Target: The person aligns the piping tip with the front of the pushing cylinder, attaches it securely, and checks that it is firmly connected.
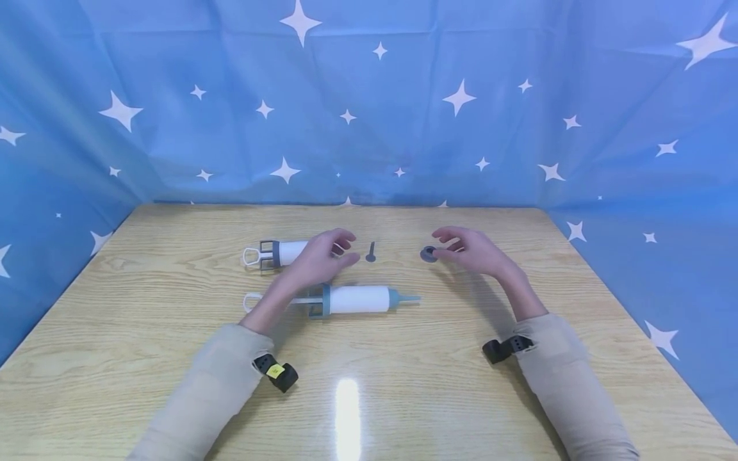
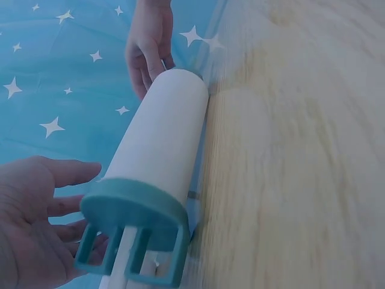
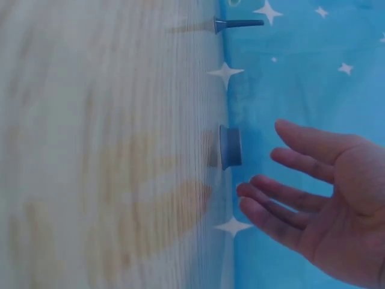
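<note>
Above the front end of a syringe-like dispenser with a white barrel and dark grey collar [image 1: 291, 252], my left hand [image 1: 320, 257] hangs with fingers loosely bent and holds nothing. That dispenser's tip is hidden behind the hand. Nearer me lies a similar dispenser with a teal collar and pointed teal nozzle [image 1: 360, 299]; my left forearm crosses over its plunger. My right hand [image 1: 474, 251] hovers beside a dark grey round cap [image 3: 231, 147], apart from it in the right wrist view. Between the hands a slim dark grey nozzle [image 1: 371, 252] stands on its wide base.
Everything lies on a wood-grain table [image 1: 426, 390]. A blue curtain with white stars [image 1: 369, 128] hangs behind the table's back edge and along both sides. Black wrist cameras are strapped over both sleeves [image 1: 213, 378].
</note>
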